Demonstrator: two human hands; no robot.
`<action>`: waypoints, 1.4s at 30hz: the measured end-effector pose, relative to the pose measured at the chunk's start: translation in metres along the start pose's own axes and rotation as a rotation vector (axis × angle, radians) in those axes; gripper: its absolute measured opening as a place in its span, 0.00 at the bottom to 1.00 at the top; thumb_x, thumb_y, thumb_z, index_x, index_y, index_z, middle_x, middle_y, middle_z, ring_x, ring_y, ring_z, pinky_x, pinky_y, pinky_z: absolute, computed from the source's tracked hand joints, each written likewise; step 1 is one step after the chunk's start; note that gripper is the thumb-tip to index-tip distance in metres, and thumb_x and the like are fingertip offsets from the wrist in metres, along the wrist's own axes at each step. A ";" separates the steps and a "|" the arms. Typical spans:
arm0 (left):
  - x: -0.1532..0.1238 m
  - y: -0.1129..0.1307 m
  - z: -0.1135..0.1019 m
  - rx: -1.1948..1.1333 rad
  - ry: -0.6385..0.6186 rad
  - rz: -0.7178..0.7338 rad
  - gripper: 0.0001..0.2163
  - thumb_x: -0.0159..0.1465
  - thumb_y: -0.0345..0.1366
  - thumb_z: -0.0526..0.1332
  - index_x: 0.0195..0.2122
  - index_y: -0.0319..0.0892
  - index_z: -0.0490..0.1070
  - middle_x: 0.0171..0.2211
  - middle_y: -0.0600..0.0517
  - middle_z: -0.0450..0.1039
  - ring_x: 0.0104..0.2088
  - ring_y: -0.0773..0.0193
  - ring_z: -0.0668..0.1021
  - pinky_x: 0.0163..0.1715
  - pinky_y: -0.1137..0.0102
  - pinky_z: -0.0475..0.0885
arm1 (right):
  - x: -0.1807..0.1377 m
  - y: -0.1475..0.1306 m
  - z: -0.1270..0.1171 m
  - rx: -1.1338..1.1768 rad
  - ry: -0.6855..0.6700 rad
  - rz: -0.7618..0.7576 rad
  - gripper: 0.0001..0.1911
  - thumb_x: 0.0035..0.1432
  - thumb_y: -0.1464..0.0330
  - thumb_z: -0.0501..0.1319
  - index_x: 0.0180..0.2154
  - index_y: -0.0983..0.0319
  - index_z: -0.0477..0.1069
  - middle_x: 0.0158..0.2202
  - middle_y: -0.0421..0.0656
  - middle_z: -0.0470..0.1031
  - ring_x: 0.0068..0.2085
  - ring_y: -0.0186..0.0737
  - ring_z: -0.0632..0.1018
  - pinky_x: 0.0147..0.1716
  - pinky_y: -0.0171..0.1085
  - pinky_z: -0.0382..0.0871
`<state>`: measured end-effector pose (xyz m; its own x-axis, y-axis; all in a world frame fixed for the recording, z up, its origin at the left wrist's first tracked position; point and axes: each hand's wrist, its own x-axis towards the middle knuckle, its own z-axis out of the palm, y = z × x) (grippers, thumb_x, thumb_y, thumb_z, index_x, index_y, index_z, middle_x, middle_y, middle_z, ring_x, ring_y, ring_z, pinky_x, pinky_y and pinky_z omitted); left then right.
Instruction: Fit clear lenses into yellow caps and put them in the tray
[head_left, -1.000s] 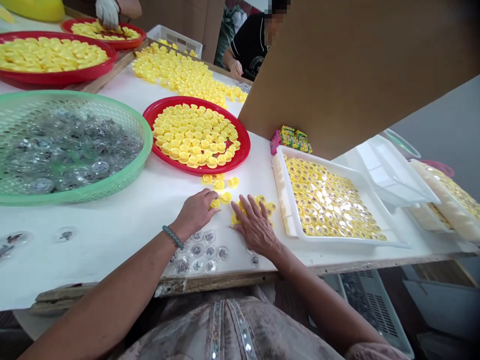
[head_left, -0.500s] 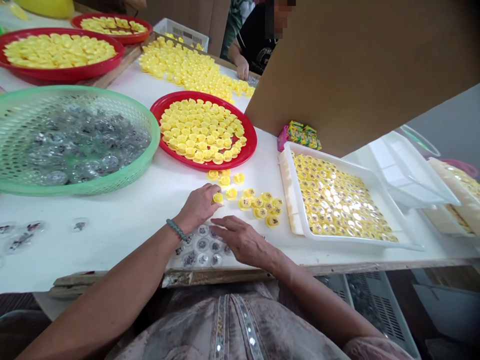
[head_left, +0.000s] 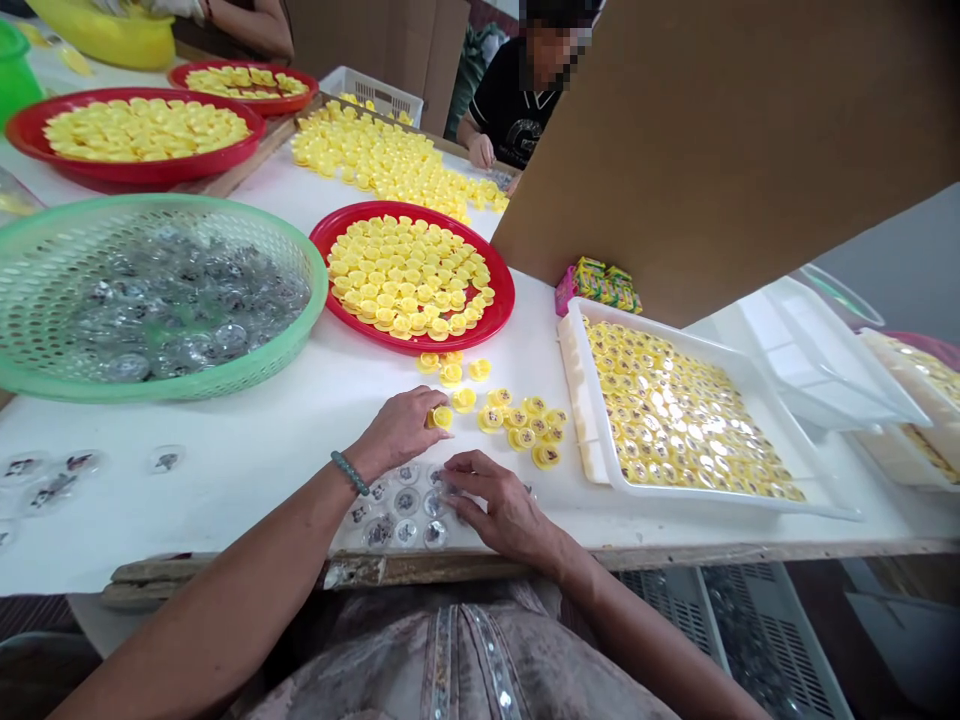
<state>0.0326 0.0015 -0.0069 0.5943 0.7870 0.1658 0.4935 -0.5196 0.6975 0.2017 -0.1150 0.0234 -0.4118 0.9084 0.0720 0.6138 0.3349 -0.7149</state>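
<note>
R hand [head_left: 499, 505] has pulled back off loose caps [head_left: 525, 425] onto clear discs [head_left: 405, 503] at table [head_left: 247, 450] edge; fingers bent, can't tell if gripping. L hand [head_left: 397, 430] pinches yellow cap [head_left: 441, 417] nearby, so cap & disc sit close.

green basket [head_left: 225, 376], red tray [head_left: 504, 287], white tray [head_left: 578, 392]
</note>
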 end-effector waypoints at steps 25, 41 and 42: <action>0.003 0.007 -0.002 0.027 0.076 -0.063 0.10 0.57 0.32 0.65 0.40 0.40 0.71 0.37 0.51 0.70 0.32 0.61 0.74 0.33 0.70 0.68 | -0.003 -0.006 -0.010 -0.175 0.020 -0.035 0.15 0.59 0.75 0.53 0.47 0.61 0.70 0.43 0.47 0.72 0.44 0.40 0.72 0.44 0.39 0.68; 0.000 0.008 -0.008 -0.112 0.217 -0.022 0.10 0.59 0.30 0.63 0.42 0.41 0.71 0.39 0.51 0.70 0.28 0.65 0.72 0.32 0.71 0.68 | 0.027 0.016 -0.001 0.171 0.298 0.284 0.06 0.54 0.67 0.62 0.37 0.60 0.72 0.30 0.39 0.76 0.31 0.35 0.75 0.33 0.33 0.68; -0.001 0.010 -0.010 -0.164 0.232 -0.011 0.08 0.60 0.31 0.61 0.41 0.41 0.72 0.38 0.51 0.71 0.28 0.66 0.72 0.31 0.71 0.67 | 0.028 0.017 -0.004 0.216 0.326 0.326 0.06 0.53 0.66 0.63 0.34 0.60 0.72 0.28 0.38 0.75 0.30 0.35 0.75 0.31 0.32 0.68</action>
<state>0.0309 -0.0011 0.0073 0.4190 0.8572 0.2996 0.3786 -0.4648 0.8004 0.2035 -0.0831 0.0161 0.0306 0.9995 0.0102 0.5079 -0.0068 -0.8614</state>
